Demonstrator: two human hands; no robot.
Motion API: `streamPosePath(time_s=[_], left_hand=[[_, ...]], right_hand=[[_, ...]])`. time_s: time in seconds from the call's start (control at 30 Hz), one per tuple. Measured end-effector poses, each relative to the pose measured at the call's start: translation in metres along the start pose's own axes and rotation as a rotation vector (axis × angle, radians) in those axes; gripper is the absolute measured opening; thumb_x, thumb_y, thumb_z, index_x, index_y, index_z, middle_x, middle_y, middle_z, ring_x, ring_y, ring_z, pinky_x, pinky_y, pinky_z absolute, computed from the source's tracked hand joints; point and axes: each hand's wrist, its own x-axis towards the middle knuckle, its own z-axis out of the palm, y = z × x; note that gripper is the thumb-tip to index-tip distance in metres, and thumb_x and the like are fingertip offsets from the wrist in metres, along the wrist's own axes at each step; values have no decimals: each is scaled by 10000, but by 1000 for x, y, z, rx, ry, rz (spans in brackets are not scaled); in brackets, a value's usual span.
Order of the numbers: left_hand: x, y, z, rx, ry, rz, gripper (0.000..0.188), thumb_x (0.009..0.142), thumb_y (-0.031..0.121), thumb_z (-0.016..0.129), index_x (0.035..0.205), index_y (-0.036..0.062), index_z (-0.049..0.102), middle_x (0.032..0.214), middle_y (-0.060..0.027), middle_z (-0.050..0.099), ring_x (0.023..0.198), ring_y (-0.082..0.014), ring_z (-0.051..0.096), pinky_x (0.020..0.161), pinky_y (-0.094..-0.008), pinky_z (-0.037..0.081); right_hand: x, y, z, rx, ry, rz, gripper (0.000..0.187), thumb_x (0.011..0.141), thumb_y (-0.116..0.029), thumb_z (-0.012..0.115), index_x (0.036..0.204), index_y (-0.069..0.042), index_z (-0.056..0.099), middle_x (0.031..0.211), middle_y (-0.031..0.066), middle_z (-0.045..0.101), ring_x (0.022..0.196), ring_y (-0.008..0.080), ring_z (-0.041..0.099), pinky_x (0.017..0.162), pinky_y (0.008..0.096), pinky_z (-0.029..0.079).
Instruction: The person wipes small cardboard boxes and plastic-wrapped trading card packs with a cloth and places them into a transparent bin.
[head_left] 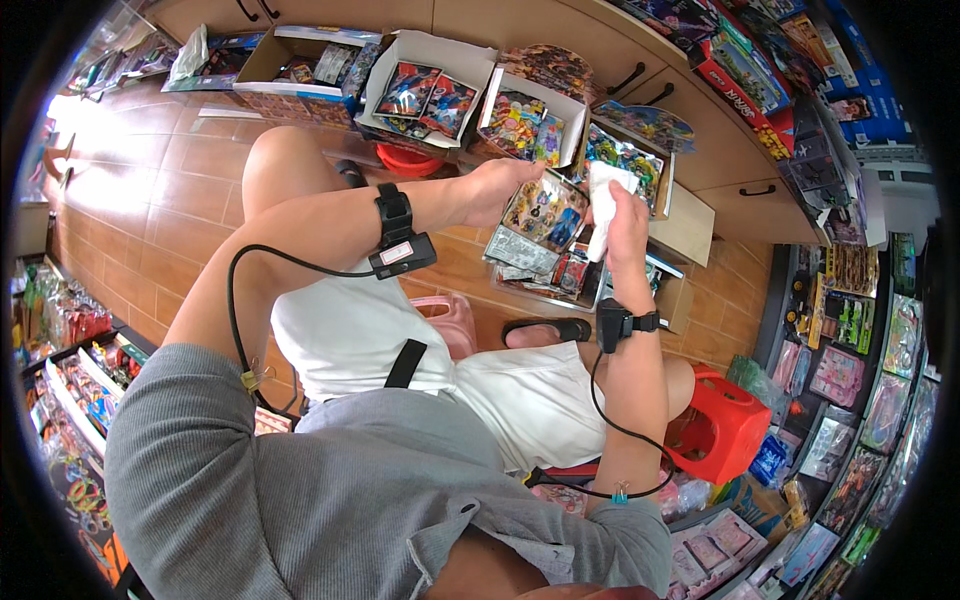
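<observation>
My left hand is closed on the edge of a flat packet printed with small figures. Close to its right side, my right hand grips a crumpled white tissue, which looks like paper or thin cloth. Beneath both hands stands a clear container of similar small packets. A silvery packet lies at its left, under the one I hold. Whether the tissue touches the held packet, I cannot tell.
Open cartons of packets, including a white box and a smaller box, line the cabinets. A red plastic stool stands at my right. Shelves of packaged toys curve along the right, and more goods fill the left.
</observation>
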Motion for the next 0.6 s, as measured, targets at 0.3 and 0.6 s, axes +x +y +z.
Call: streamPosePath(time_s=[0.3,0.6], left_hand=[[3,2,2,-134,-7,3,462,1089,387,352,1294,22,548,1287,-136,632,1185,-280,609,1064,-460,447],[-1,13,-1,-243,140,-14,392,1091,371,358,1202,33,522,1195,-124,594,1069,-269,614,1030,-483,449]], right_hand=[[-18,-5,50,-974,86,-773,347,847,-13,640,1195,-4,644,1048,169,543,908,337,597,784,423,497],[-33,-9,75,-1032,-250,-931,477,681,-16,635,1156,-5,675,976,97,562,884,290,576,774,429,477]])
